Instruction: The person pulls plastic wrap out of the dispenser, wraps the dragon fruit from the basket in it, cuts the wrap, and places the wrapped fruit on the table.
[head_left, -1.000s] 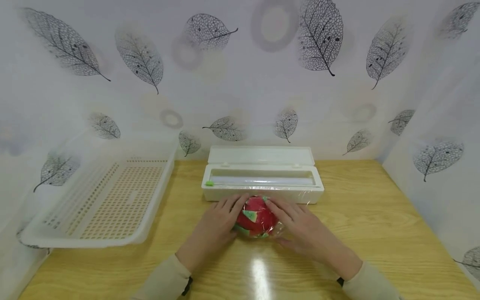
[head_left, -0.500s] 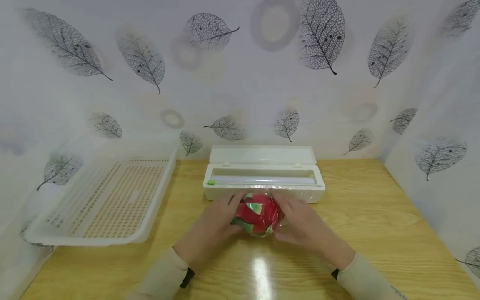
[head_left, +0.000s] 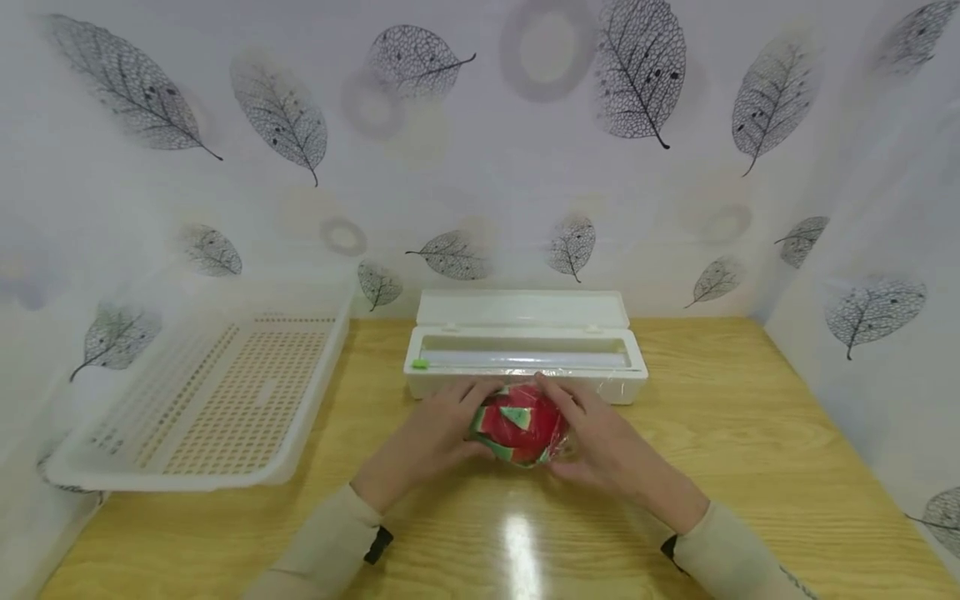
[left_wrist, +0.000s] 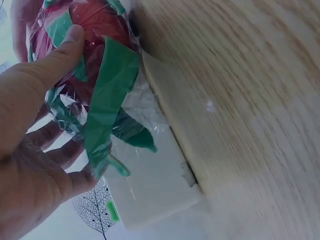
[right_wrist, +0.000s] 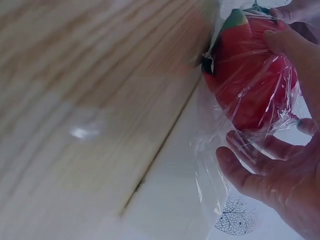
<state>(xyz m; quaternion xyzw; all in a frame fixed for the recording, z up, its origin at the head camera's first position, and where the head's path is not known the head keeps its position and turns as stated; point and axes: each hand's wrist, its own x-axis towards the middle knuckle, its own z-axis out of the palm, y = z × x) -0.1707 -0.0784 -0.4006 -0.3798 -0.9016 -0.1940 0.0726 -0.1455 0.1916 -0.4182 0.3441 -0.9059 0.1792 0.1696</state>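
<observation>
- Cupping, left hand (head_left: 420, 437) and right hand (head_left: 600, 446) curled from either side, red-and-green dragon fruit in clear film (head_left: 519, 423).
- Resting on glossy wooden table (head_left: 750, 467), just before open white film dispenser box (head_left: 525, 354).

The dragon fruit (head_left: 519, 423) now sits turned in its cling film (right_wrist: 210, 170), a green scale facing up, and lies closer to the film dispenser (head_left: 525, 354). Both hands, left hand (head_left: 427, 437) and right hand (head_left: 600, 442), cup it more tightly than a second ago.
</observation>
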